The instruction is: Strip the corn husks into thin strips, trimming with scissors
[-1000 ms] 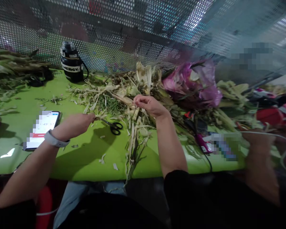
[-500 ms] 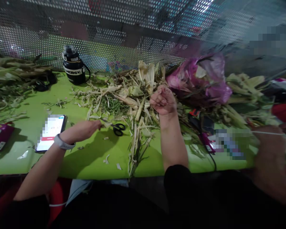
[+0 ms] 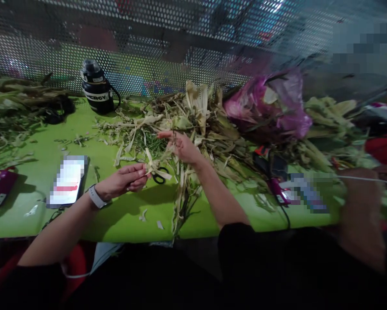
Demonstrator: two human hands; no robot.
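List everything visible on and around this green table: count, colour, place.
table: one, green, foreground
husk strips: one heap, tan and green, table centre
scissors: one pair, black, before the heap
phone: one, dark-edged, table left
bottle: one, black, back left
plastic bag: one, pink, back right
mesh screen: one, grey, behind the table
another person's forearm: one, blurred, right edge
left hand: one, white wristband, pinching a husk strip
right hand: one, at the heap, grip unclear

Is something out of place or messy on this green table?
Yes. Husk strips hang over the table's front edge, and the black scissors lie half buried under husks beside the left hand.
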